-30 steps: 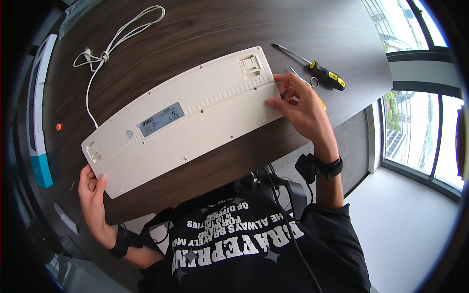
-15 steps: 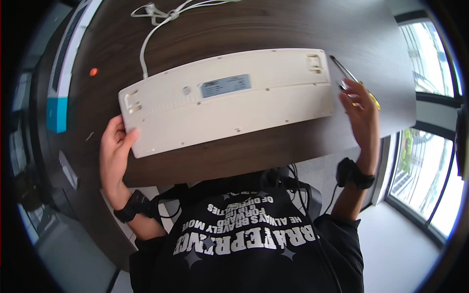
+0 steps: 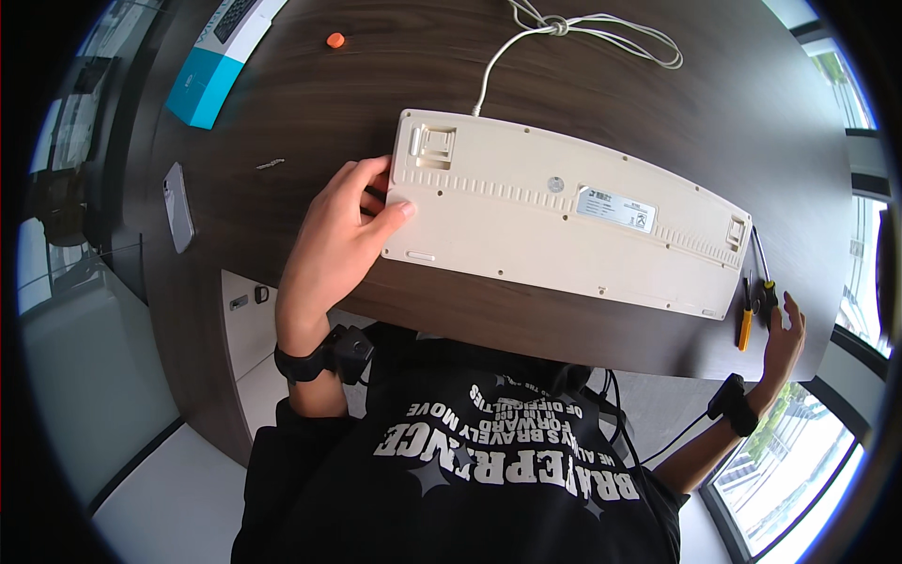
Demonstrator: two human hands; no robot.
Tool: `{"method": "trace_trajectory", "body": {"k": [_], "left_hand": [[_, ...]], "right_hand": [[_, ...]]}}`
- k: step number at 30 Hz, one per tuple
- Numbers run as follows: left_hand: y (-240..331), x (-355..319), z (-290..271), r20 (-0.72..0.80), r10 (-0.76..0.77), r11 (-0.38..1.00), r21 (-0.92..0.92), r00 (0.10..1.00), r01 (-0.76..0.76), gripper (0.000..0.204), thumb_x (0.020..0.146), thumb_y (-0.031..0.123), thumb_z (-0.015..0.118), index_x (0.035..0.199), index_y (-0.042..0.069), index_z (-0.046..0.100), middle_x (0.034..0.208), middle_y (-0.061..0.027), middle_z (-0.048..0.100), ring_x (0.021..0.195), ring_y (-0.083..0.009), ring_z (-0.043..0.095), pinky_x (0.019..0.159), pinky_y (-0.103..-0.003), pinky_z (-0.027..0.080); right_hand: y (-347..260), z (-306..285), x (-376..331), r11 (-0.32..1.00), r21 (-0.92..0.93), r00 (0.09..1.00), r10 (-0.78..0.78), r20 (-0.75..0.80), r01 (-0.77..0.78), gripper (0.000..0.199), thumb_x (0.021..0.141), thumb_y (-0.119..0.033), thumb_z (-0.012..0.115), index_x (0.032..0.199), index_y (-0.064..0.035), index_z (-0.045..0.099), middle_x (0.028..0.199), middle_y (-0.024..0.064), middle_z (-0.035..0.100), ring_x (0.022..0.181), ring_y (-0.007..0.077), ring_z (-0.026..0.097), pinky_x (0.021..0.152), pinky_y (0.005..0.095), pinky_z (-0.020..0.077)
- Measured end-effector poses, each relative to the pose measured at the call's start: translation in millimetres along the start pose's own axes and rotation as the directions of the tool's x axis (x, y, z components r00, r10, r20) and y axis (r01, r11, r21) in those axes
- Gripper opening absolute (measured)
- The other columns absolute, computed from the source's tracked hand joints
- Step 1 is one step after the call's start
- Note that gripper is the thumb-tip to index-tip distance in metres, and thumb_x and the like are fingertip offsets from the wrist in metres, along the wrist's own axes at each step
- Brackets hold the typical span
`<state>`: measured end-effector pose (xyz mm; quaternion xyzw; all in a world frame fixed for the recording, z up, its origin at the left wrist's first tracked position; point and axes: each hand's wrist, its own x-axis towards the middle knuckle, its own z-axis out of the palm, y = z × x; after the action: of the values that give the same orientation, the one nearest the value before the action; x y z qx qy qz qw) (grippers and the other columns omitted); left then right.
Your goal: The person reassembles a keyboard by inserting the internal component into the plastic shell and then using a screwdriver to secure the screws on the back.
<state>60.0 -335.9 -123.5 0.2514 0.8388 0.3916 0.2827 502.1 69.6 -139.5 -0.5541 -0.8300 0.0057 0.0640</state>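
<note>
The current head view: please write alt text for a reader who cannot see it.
The left hand holds one end of an upside-down cream keyboard over a dark table; the right hand is beside a screwdriver near the other end.

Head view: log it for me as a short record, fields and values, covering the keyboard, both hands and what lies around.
keyboard: off-white keyboard, underside up
cable: white cable from its far edge, looped and knotted
left hand: left hand grips the keyboard's left end, thumb on the underside
right hand: right hand beside the black-and-yellow screwdriver; contact unclear
right side: orange-handled tool
left side: white-and-teal box, phone, small metallic pieces
far side: orange piece
</note>
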Motion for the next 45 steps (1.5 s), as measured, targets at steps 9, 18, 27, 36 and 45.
{"method": "trace_trajectory", "body": {"k": [9, 18, 27, 36, 45], "left_hand": [[-7.3, -8.3, -30.5, -0.231, 0.06, 0.997, 0.064, 0.971, -0.047, 0.038, 0.087, 0.01, 0.067, 0.124, 0.004, 0.058, 0.098, -0.0085, 0.06, 0.076, -0.013, 0.058, 0.064, -0.026, 0.051], [-39.1, -2.1, -87.4, -0.446, 0.168, 0.921, 0.388, 0.879, 0.021, 0.024, 0.084, 0.0, 0.067, 0.108, 0.006, 0.065, 0.093, -0.0061, 0.059, 0.071, -0.014, 0.056, 0.064, -0.027, 0.046], [-49.9, 17.4, -90.9, -0.288, 0.338, 0.754, 0.653, 0.896, -0.074, 0.017, 0.081, 0.002, 0.068, 0.098, 0.003, 0.063, 0.092, -0.0076, 0.058, 0.081, -0.0234, 0.057, 0.074, -0.033, 0.047], [-54.8, 26.5, -86.8, -0.251, 0.359, 0.697, 0.713, 0.899, -0.079, 0.014, 0.081, 0.002, 0.069, 0.092, 0.002, 0.061, 0.089, -0.0078, 0.056, 0.086, -0.0251, 0.058, 0.075, -0.035, 0.047], [-57.9, 28.5, -88.9, -0.218, 0.401, 0.657, 0.745, 0.89, -0.114, 0.01, 0.081, 0.002, 0.069, 0.086, 0.002, 0.061, 0.083, -0.007, 0.056, 0.081, -0.0233, 0.056, 0.068, -0.035, 0.046]], "right_hand": [[13.4, -1.8, -2.1, 0.978, 0.207, 0.989, 0.005, 0.145, -0.035, 0.031, 0.093, -0.009, 0.059, 0.123, -0.0042, 0.063, 0.113, 0.0127, 0.064, 0.105, 0.0224, 0.063, 0.086, 0.0356, 0.0526], [15.0, 4.5, -5.9, 0.974, 0.224, 0.987, -0.071, 0.144, 0.037, 0.032, 0.093, -0.006, 0.056, 0.125, -0.0006, 0.06, 0.111, 0.0125, 0.064, 0.102, 0.0214, 0.063, 0.088, 0.0332, 0.0516], [-1.1, -2.5, -24.2, 0.99, 0.099, 0.982, -0.078, -0.175, 0.096, 0.03, 0.093, -0.01, 0.06, 0.123, -0.0044, 0.063, 0.11, 0.0093, 0.065, 0.1, 0.0214, 0.065, 0.083, 0.0324, 0.0521], [-28.8, -19.3, -36.2, 0.988, 0.075, 0.941, -0.104, -0.321, 0.134, 0.028, 0.093, -0.01, 0.063, 0.12, -0.0043, 0.065, 0.107, 0.0087, 0.066, 0.097, 0.0207, 0.065, 0.083, 0.0316, 0.0518], [-59.1, -29.6, -44.1, 0.972, 0.038, 0.903, -0.201, -0.38, 0.232, 0.026, 0.094, -0.013, 0.061, 0.119, -0.0099, 0.066, 0.11, 0.0077, 0.067, 0.101, 0.0214, 0.065, 0.088, 0.0353, 0.0523]]}}
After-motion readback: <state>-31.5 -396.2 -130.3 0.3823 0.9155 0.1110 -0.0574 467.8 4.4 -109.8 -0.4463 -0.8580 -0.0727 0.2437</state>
